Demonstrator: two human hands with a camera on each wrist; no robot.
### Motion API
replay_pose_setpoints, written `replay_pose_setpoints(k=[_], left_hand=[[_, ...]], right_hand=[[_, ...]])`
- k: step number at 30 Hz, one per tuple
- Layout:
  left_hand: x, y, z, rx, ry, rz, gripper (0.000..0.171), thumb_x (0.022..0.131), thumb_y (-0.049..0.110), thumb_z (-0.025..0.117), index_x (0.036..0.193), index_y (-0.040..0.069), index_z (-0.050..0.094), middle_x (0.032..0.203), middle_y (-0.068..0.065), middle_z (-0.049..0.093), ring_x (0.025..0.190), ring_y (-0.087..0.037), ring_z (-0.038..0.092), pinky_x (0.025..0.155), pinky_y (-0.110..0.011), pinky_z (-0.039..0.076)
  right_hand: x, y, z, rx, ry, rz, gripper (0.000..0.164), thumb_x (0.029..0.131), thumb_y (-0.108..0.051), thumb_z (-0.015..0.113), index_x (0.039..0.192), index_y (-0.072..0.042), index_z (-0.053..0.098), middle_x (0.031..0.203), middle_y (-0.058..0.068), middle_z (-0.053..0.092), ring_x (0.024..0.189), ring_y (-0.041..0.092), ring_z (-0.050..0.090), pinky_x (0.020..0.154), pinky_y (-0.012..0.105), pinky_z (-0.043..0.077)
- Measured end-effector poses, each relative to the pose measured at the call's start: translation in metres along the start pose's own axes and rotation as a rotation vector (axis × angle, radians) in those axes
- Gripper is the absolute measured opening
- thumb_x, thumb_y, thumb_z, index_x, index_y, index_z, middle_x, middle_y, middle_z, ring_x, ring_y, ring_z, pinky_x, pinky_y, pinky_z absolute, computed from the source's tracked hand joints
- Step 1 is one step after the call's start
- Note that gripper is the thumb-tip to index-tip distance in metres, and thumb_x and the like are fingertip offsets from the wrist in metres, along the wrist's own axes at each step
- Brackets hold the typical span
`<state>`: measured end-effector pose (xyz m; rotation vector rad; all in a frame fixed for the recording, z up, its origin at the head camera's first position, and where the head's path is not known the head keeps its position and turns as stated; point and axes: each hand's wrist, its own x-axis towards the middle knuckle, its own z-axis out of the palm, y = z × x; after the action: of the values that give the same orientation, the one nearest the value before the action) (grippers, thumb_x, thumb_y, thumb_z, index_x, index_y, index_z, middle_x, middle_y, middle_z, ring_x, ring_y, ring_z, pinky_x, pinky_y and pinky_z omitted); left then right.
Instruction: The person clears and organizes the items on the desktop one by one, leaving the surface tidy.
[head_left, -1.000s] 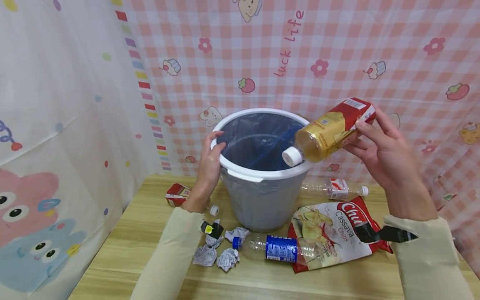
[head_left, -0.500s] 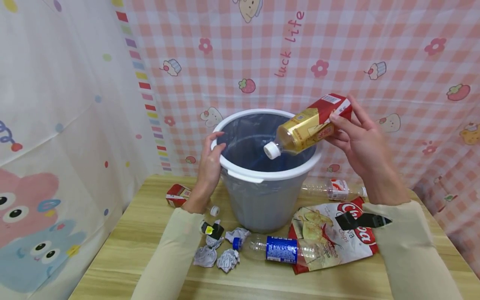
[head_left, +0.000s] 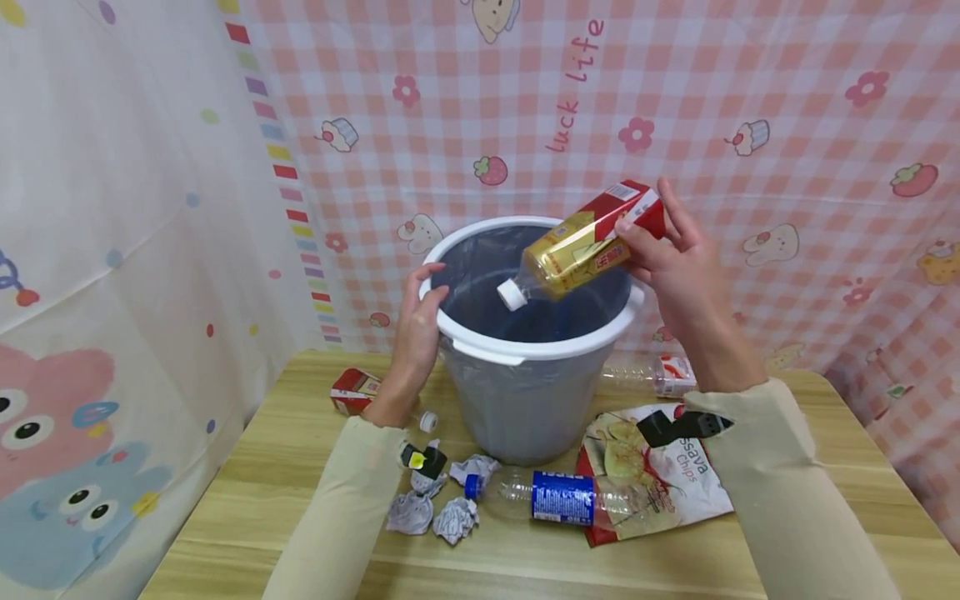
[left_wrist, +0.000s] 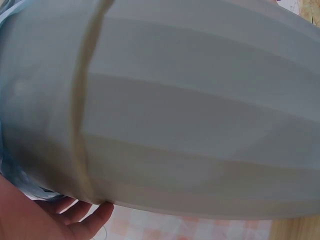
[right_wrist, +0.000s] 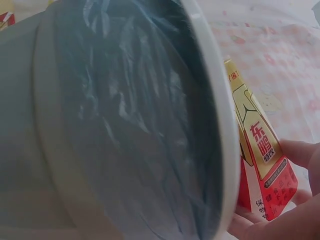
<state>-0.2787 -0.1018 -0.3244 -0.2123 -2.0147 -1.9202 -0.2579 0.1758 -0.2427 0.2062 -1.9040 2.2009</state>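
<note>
My right hand [head_left: 682, 275] grips the base end of a red and gold drink bottle [head_left: 581, 246], tilted with its white cap down over the mouth of a grey trash bin [head_left: 525, 408]. In the right wrist view the bottle [right_wrist: 262, 150] shows beyond the bin's white rim [right_wrist: 227, 130]. My left hand [head_left: 416, 333] holds the left side of the rim, fingers bent over the edge. In the left wrist view the fingers of the left hand [left_wrist: 65, 215] lie against the bin's side [left_wrist: 200, 110]. A dark plastic liner [right_wrist: 130, 100] covers the bin's inside.
Before the bin lie several crumpled paper balls [head_left: 455, 521], a blue-labelled bottle [head_left: 562, 497] and a chips bag [head_left: 652, 467]. Another red and gold bottle [head_left: 354, 392] rests left, partly behind my wrist. A clear bottle [head_left: 675, 377] lies behind on the right.
My right hand has carried the red and gold bottle leftward, from the bin's right rim to over its opening. The left hand stays on the rim.
</note>
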Motion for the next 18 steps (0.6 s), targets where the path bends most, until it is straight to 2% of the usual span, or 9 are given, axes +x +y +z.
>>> replay_pose_setpoints(k=[6, 8, 13, 18], left_hand=[[0.000, 0.001, 0.000, 0.009, 0.005, -0.005, 0.036, 0.100, 0.015, 0.043, 0.134, 0.008, 0.051, 0.148, -0.007, 0.044, 0.137, -0.019, 0.039, 0.115, -0.035, 0.029], [0.001, 0.001, 0.000, 0.008, 0.010, -0.003, 0.035, 0.100, 0.016, 0.043, 0.134, 0.008, 0.051, 0.147, -0.007, 0.045, 0.136, -0.018, 0.039, 0.115, -0.034, 0.030], [0.002, 0.000, 0.001, -0.003, 0.010, 0.000, 0.036, 0.100, 0.016, 0.043, 0.134, 0.008, 0.051, 0.147, -0.007, 0.045, 0.134, -0.022, 0.042, 0.113, -0.035, 0.032], [0.000, -0.001, 0.000, 0.000, 0.006, -0.009, 0.037, 0.100, 0.015, 0.042, 0.135, 0.007, 0.050, 0.148, -0.009, 0.044, 0.132, -0.025, 0.043, 0.112, -0.038, 0.034]], right_hand=[[0.005, 0.005, 0.016, -0.131, -0.002, -0.011, 0.072, 0.091, -0.029, 0.072, 0.150, -0.046, 0.034, 0.161, 0.002, 0.027, 0.134, 0.030, 0.044, 0.105, 0.044, 0.044], [0.007, 0.005, 0.020, -0.216, -0.002, -0.023, 0.071, 0.091, -0.032, 0.071, 0.150, -0.046, 0.033, 0.161, -0.001, 0.026, 0.139, 0.026, 0.038, 0.107, 0.044, 0.043], [0.009, 0.007, 0.026, -0.396, -0.010, -0.055, 0.070, 0.092, -0.036, 0.069, 0.151, -0.047, 0.031, 0.162, -0.009, 0.025, 0.149, 0.019, 0.021, 0.116, 0.048, 0.031], [0.007, 0.015, 0.028, -0.453, -0.060, -0.071, 0.070, 0.092, -0.036, 0.069, 0.149, -0.050, 0.031, 0.162, -0.004, 0.028, 0.140, 0.029, 0.040, 0.107, 0.048, 0.043]])
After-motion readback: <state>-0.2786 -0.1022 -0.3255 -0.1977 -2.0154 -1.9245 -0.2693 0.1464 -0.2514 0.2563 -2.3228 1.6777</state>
